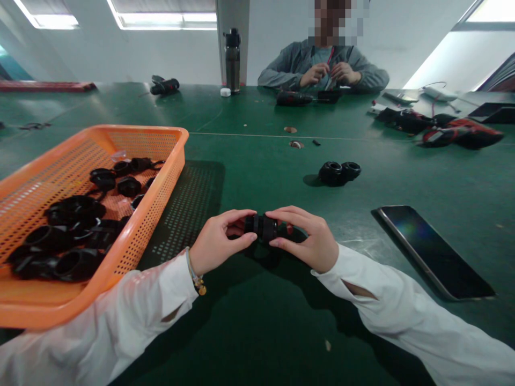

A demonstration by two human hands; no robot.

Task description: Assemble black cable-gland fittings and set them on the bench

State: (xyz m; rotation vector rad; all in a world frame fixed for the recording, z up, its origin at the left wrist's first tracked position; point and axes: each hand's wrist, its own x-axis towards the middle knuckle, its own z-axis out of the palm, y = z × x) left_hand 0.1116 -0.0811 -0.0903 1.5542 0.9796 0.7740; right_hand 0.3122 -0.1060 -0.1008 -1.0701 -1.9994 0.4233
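Between my two hands is a black ribbed cylindrical fitting (262, 228), held level just above the green table (257, 327). My left hand (220, 236) pinches its left end with thumb and fingers. On its right end the thumb and fingers of my right hand (308, 236) are closed. Whether the fitting is one piece or two joined parts, I cannot tell. Past my right hand, two more black ring-ended fittings (340, 172) lie side by side on the table.
An orange perforated basket (183, 140) with several black parts (76, 212) stands at left. A phone (436, 252) lies at right. Across the table are a bottle (232, 61), a black tool (295, 98), red-and-black items (458, 131) and a seated person (295, 61) holding something small.
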